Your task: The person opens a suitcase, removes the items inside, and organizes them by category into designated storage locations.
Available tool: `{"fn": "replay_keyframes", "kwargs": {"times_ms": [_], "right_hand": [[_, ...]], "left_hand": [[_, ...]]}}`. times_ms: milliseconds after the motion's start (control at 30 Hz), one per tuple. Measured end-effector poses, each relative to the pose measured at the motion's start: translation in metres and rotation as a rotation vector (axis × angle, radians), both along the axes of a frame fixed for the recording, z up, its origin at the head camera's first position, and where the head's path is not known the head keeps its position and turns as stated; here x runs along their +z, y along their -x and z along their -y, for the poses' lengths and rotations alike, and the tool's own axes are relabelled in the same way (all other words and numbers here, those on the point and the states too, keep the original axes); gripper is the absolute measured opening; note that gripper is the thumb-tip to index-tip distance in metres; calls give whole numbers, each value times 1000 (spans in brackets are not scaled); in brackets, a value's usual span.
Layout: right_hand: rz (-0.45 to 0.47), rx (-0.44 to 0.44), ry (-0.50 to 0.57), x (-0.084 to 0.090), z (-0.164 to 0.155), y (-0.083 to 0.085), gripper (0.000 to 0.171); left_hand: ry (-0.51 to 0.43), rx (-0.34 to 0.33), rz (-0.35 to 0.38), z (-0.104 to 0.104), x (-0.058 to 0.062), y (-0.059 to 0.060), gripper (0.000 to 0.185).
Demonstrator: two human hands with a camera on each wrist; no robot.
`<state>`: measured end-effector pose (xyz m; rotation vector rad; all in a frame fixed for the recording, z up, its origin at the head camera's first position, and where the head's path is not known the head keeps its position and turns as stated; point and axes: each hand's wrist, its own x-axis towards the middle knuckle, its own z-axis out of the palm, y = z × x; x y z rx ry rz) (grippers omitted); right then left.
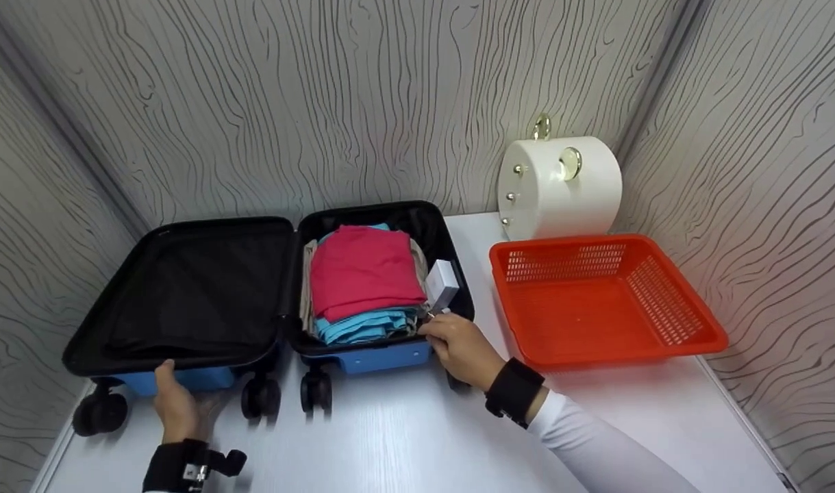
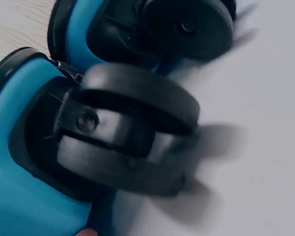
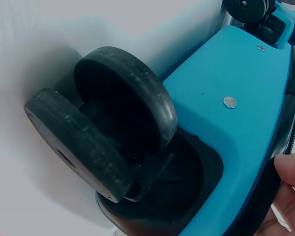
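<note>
White table (image 1: 390, 424), backed by pale, dark-grained panels (image 1: 218, 103), carries an open blue hard-shell suitcase (image 1: 383, 357), red and turquoise folded cloth (image 1: 366, 274) in its right half. The left hand (image 1: 176, 404) grips the left half's front rim; the right hand (image 1: 462, 349) pinches the other's. Handling the rims seems the step in hand; closing would call for evenly lifting the left half.
</note>
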<state>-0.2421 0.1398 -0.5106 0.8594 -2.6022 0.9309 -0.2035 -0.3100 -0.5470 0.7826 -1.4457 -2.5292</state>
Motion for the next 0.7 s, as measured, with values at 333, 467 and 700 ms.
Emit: {"fn": "replay_keyframes", "kwargs": {"times_ms": [333,467,700], "right_hand": [[-6,-11,3,0,5,1,18],[-18,-14,-2,1,6,2,19],[20,-24,-27,3,7,1,20]], "left_hand": [[-247,55,31,-1,1,2,77],[-240,43,14,-2,0,-2,79],[38,148,30,-15,1,-16,75]]}}
